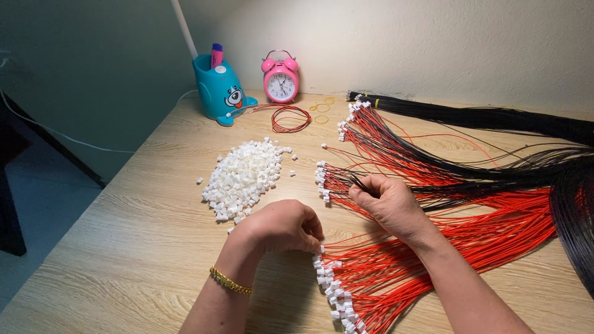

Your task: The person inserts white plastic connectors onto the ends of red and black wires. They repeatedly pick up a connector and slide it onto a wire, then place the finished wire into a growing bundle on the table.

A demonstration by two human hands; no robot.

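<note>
A: Head view first. What are the hands doing?

B: The right hand (385,201) pinches a thin wire pair (346,177) between thumb and fingertips, near the middle of the tabletop (124,247). The left hand (281,226) is curled, knuckles up, fingertips touching the white plugs of the near bundle (371,281); whether it grips one, I cannot tell.

A: And that bundle?

B: Red wires tipped with white plugs, fanned out by the front edge, under both wrists. A gold bracelet (230,281) sits on the left wrist.

A: What else lies about?

B: A pile of housings (241,176), small and white, left of the hands. More red and black wires (470,154) spread to the right edge. At the back edge stand a blue holder (216,86), a pink clock (281,79), a red coil (291,117) and yellow bands (322,111).
</note>
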